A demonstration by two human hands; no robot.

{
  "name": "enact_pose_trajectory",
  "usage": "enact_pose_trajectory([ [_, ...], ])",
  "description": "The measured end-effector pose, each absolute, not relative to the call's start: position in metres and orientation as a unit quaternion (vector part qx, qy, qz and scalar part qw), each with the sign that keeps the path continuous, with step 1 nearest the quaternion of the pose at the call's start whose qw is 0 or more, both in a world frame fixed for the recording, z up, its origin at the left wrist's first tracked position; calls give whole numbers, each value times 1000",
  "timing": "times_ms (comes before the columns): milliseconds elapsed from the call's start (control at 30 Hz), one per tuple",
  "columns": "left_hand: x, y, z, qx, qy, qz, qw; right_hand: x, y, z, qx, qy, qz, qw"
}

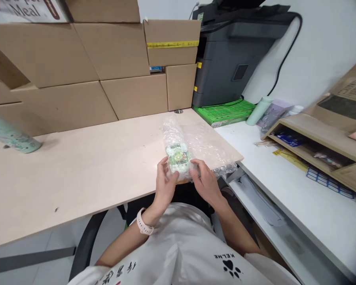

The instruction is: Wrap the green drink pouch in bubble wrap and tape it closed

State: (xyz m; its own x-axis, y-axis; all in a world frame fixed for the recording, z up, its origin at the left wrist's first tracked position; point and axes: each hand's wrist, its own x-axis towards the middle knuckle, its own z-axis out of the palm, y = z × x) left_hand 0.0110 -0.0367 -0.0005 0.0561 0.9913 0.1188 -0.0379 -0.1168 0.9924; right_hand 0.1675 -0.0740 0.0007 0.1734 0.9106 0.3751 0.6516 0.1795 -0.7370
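A small green and white item [178,156] with a round printed picture lies under bubble wrap at the table's front edge; its exact kind is not clear. Clear bubble wrap [173,128] stretches away behind it, and a wider part spreads right and droops over the table corner. My left hand [165,182] grips the wrapped item's left side, fingers curled and thumb on its near end. On the opposite side, my right hand [204,178] holds the wrap and the item's right edge between thumb and fingers.
Stacked cardboard boxes [133,97] line the back of the wooden table [106,158]. A dark grey printer [225,59] stands above a green crate [225,113]. Left is a mint tumbler [14,134]; right, a white desk [284,174] with a wooden organizer [320,146].
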Motion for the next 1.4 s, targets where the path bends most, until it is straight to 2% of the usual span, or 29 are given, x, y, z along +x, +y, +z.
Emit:
enact_pose_trajectory([
  [167,7,-22,10,394,450,449,663,174,-72,4,-635,-618,176,430],
  [267,6,-21,18,383,431,451,681,167,-70,9,-620,-670,139,384],
  [333,6,-26,21,428,409,479,649,158,-68,10,-610,-679,145,383],
  [433,6,-36,23,541,360,498,574,144,-64,6,-603,-636,227,425],
  [567,14,-41,20,739,323,423,414,140,-57,-3,-592,-550,324,493],
  [633,21,-39,17,804,322,382,322,147,-56,-6,-605,-544,308,494],
  [700,26,-35,13,837,317,357,267,159,-57,-8,-635,-564,240,471],
  [800,31,-28,6,862,298,329,244,180,-64,-11,-671,-581,124,445],
  [967,35,-16,-14,910,238,279,194,206,-80,-11,-678,-567,127,450],
  [1133,33,-11,-26,921,240,258,166,216,-82,-8,-739,-496,37,454],
  [1300,3,-20,-30,909,215,292,207,210,-89,-17,-726,-514,129,438],
  [1400,-18,-38,-33,904,195,312,217,200,-99,-26,-691,-489,273,458],
])
